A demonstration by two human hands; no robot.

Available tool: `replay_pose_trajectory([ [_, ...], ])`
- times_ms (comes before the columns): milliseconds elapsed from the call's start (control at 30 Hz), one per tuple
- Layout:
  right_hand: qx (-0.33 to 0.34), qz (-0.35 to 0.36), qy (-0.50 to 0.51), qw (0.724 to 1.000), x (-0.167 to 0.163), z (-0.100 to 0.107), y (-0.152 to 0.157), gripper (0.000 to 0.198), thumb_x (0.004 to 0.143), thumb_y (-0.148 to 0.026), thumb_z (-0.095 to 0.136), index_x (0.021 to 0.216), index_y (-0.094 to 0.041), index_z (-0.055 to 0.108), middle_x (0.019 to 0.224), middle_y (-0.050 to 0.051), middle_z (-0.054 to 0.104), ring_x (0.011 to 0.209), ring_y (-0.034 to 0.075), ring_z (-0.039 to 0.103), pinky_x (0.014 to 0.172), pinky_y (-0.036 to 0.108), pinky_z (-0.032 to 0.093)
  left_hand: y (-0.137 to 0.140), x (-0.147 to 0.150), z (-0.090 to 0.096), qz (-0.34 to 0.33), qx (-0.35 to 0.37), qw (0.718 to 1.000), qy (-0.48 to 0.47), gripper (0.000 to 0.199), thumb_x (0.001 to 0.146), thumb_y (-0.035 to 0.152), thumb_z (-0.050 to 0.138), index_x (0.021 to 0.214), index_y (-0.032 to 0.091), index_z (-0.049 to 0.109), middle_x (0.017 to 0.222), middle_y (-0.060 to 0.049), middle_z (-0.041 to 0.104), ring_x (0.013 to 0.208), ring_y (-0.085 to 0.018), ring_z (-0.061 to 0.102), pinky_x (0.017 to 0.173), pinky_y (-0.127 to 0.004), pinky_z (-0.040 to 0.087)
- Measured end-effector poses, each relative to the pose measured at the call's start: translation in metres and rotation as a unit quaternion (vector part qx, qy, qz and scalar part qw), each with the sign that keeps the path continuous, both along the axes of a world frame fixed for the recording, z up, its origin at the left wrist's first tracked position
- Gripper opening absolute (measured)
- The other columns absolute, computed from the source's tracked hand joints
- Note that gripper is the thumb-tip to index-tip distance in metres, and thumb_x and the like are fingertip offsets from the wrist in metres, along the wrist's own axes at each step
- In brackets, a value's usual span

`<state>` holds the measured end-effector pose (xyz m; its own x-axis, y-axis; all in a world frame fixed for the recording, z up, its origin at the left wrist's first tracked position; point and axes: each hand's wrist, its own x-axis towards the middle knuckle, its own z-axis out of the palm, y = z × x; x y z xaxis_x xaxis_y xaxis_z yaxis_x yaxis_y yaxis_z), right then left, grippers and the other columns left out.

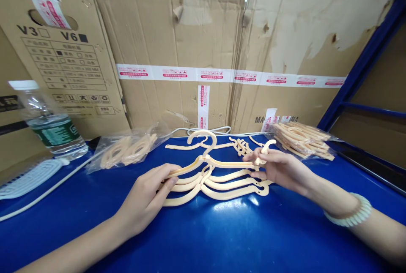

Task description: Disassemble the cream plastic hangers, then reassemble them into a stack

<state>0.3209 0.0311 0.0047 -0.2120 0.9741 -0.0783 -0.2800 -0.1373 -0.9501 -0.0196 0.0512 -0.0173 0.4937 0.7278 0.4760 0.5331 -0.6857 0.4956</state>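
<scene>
My left hand (152, 195) is closed on the left arm of a cream plastic clothes hanger (230, 164), thumb in front and fingers behind. The hanger is tilted up off the table, its hook (209, 137) pointing upward. At its right end, my right hand (285, 169) pinches a small cream hook piece (265, 151) between thumb and fingers. Whether that piece is joined to the hanger cannot be told. Just below, several similar hangers (228, 194) lie overlapped on the blue table (222, 239), partly behind my hands.
Behind lie another hanger (180, 146) and a heap of small cream pieces (242, 146). Clear bags of cream parts sit left (139, 150) and right (301, 137). A water bottle (53, 129), a white cable (47, 197) and cardboard (177, 104) border the table.
</scene>
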Motion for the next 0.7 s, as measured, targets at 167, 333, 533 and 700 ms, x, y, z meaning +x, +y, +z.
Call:
replay_pose_trajectory([
  [167, -0.011, 0.024, -0.008, 1.000, 0.0003, -0.0090, 0.0017, 0.020, 0.077, -0.031, 0.078, 0.087, -0.015, 0.069, 0.085, 0.005, 0.069, 0.079, 0.014, 0.066, 0.068, 0.025, 0.053, 0.0005, 0.0000, -0.0020, 0.003, -0.001, 1.000, -0.003, 0.022, 0.099, 0.032, 0.040, 0.103, 0.022, 0.059, 0.092, 0.000, 0.065, 0.080, -0.015, 0.059, 0.070, -0.023, 0.044],
  [333, -0.017, 0.025, -0.027, 0.999, -0.0001, -0.0066, 0.0006, 0.026, 0.083, -0.036, 0.073, 0.091, -0.012, 0.070, 0.089, 0.009, 0.072, 0.082, 0.014, 0.068, 0.073, 0.024, 0.055, 0.0001, 0.0000, -0.0028, 0.005, -0.001, 1.000, -0.001, 0.022, 0.099, 0.033, 0.040, 0.102, 0.022, 0.059, 0.092, 0.000, 0.064, 0.082, -0.016, 0.058, 0.073, -0.024, 0.043],
  [533, -0.034, 0.026, -0.033, 0.999, 0.0032, -0.0025, 0.0010, 0.020, 0.083, -0.031, 0.074, 0.087, -0.012, 0.067, 0.089, 0.011, 0.073, 0.083, 0.015, 0.072, 0.069, 0.020, 0.056, 0.0005, 0.0001, -0.0029, 0.003, 0.004, 1.000, 0.001, 0.022, 0.099, 0.034, 0.040, 0.101, 0.022, 0.059, 0.091, 0.000, 0.065, 0.081, -0.016, 0.059, 0.072, -0.024, 0.044],
  [700, -0.012, 0.028, -0.034, 0.999, 0.0031, -0.0052, 0.0022, 0.024, 0.078, -0.031, 0.079, 0.075, -0.014, 0.062, 0.080, 0.006, 0.072, 0.073, 0.013, 0.072, 0.063, 0.019, 0.056, 0.0012, -0.0002, -0.0036, 0.004, 0.011, 1.000, 0.000, 0.023, 0.099, 0.034, 0.040, 0.101, 0.022, 0.060, 0.090, 0.000, 0.065, 0.080, -0.016, 0.060, 0.071, -0.024, 0.044],
])
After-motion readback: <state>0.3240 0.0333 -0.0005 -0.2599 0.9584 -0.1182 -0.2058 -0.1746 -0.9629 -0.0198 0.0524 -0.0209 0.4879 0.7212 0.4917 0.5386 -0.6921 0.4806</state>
